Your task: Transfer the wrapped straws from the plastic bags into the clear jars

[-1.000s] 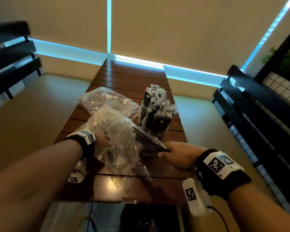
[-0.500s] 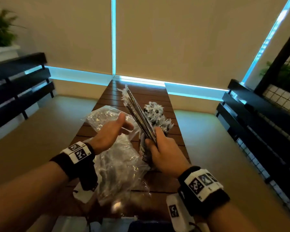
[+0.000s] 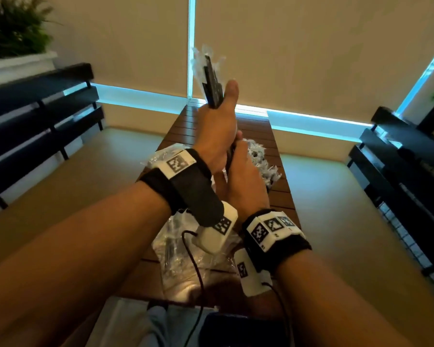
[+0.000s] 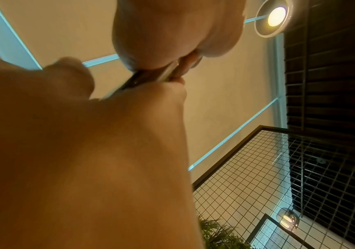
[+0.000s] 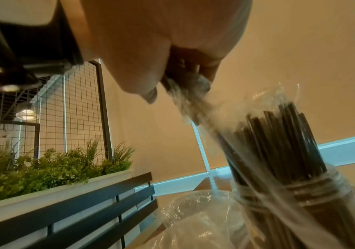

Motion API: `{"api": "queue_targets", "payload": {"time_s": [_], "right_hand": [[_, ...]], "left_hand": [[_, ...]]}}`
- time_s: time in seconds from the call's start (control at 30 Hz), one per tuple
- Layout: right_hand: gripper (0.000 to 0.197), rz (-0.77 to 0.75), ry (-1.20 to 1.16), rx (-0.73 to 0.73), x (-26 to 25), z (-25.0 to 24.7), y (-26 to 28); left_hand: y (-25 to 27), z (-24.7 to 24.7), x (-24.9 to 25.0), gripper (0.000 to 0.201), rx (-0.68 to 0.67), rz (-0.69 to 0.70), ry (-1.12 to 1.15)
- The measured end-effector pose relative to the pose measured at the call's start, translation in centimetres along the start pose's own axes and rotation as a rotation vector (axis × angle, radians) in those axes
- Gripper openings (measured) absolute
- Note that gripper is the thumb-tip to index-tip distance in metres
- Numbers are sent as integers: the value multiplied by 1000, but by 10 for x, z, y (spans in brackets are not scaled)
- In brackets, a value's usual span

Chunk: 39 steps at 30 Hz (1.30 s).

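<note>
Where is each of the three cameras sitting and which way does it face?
Head: worn on the head, looks forward and down at the table; both forearms, left hand, right hand gripping the straw bundle.
Left wrist: looks up along the left hand at ceiling lamp.
Right wrist: looks from under the right hand toward the jar and planter.
Shared: all show the straw bundle.

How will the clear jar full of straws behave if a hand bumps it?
The clear jar probably tips easily: its straws stand well above the rim. It looks like light plastic, so it may slide on the wooden table.
</note>
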State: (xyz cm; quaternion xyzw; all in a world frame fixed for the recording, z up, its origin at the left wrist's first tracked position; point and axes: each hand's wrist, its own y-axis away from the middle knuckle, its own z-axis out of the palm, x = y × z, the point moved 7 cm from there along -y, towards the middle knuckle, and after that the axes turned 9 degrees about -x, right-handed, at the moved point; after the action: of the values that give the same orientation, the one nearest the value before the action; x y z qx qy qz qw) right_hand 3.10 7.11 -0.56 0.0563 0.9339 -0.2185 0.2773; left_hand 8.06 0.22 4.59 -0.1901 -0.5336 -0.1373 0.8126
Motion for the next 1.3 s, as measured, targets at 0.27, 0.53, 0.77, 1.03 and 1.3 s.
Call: {"api": "queue_targets", "payload": {"time_s": [0.27,0.53,0.77,1.03,1.3], "right_hand": [[70,64,105,264,61,-43,28],[129,437,-85,-105,155,13,42],[103,430,-158,-151,168,32,26],[101,447,-217,-149,169,32,26],[100,460,-233,-150,171,33,28]], "left_hand": [[-23,-11,14,47,80,309,-231],[-34,1,-32,49,97,319,-362],[-42,13,14,51,108,402,-282],[-46,12,2,49,142,329,-203],[-54,-10,-65,40,74,127,-193]]}}
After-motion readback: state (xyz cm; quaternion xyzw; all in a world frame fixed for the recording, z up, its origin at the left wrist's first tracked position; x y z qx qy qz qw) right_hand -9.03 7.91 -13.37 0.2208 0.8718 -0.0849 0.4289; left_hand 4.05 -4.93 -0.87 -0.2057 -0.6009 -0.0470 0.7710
